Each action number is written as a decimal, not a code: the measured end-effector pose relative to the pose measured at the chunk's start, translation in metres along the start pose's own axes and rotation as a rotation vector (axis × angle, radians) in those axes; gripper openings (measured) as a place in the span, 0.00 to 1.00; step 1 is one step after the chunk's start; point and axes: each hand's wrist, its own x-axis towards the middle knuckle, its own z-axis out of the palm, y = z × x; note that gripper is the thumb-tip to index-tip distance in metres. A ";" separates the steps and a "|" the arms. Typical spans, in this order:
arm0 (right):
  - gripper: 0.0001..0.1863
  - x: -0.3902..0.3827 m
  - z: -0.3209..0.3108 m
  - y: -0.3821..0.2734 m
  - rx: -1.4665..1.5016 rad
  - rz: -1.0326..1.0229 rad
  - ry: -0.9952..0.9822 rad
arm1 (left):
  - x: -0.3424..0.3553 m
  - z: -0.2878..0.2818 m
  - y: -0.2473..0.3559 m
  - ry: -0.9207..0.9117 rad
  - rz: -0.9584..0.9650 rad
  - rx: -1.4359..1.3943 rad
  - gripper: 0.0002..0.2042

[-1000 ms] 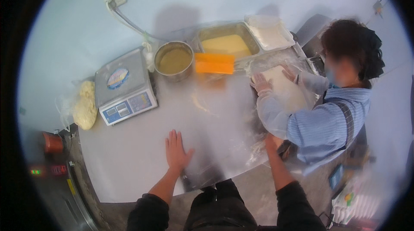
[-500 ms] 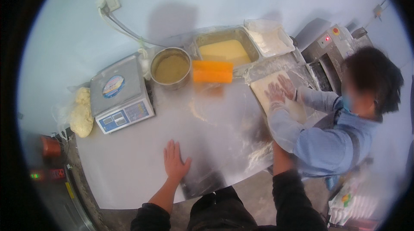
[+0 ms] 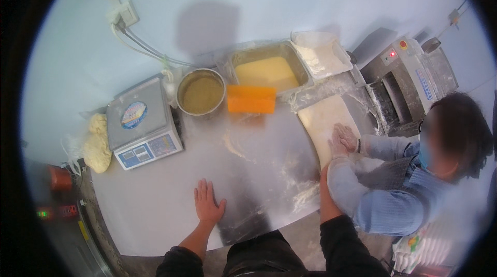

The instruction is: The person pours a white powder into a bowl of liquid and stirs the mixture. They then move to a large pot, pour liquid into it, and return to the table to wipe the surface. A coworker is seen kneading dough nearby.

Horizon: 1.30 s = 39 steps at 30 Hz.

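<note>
My left hand lies flat on the metal tabletop, fingers stretched and holding nothing. My right forearm reaches up to the near edge of a pale dough sheet. A co-worker's sleeve covers most of my right hand, so its fingers are hidden. The co-worker's gloved hands press on the dough sheet from the right side. An orange block-shaped object stands on the table ahead, beside a round metal pot of brownish filling or paste.
A digital scale stands at the left, with a bag of pale dough beside it. Along the wall are a metal tub of yellow stuff and a white floury tray. The co-worker and a metal machine occupy the right.
The co-worker's hands have slid along the dough sheet toward the table's near side, and the co-worker leans lower. My left hand stays flat on the table. The view has tilted slightly upward.
</note>
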 end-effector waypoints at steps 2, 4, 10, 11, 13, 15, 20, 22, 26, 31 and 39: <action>0.35 -0.008 0.028 -0.004 -0.240 -0.046 0.055 | 0.000 0.000 0.000 -0.011 -0.004 0.000 0.43; 0.35 -0.018 0.049 -0.008 -0.443 -0.074 0.142 | 0.000 0.001 0.000 -0.014 -0.008 0.008 0.43; 0.35 -0.071 0.002 -0.005 0.045 0.030 0.104 | 0.000 0.001 0.001 0.005 -0.002 -0.002 0.43; 0.36 -0.087 -0.021 -0.003 0.731 0.159 0.064 | 0.000 0.001 0.001 0.001 -0.003 -0.004 0.43; 0.37 -0.125 -0.073 -0.012 1.101 0.307 0.143 | 0.000 0.001 0.001 -0.002 0.000 -0.005 0.43; 0.39 -0.157 -0.123 -0.032 0.933 0.289 0.210 | 0.001 0.002 0.001 -0.007 -0.011 0.003 0.43; 0.41 -0.138 -0.197 -0.046 1.187 0.053 0.248 | 0.000 0.003 0.000 -0.007 -0.009 -0.004 0.42; 0.40 -0.083 -0.208 -0.041 1.144 0.039 0.390 | 0.000 0.003 0.000 -0.009 -0.008 -0.002 0.42; 0.40 0.021 -0.209 -0.035 0.812 0.194 0.346 | 0.004 0.005 0.000 0.007 -0.024 0.016 0.40; 0.42 0.039 -0.194 -0.054 0.580 0.179 0.270 | 0.004 0.004 -0.001 -0.016 -0.006 0.028 0.40; 0.50 0.032 -0.206 -0.028 0.679 -0.039 0.159 | 0.007 0.005 -0.005 -0.085 -0.048 0.014 0.41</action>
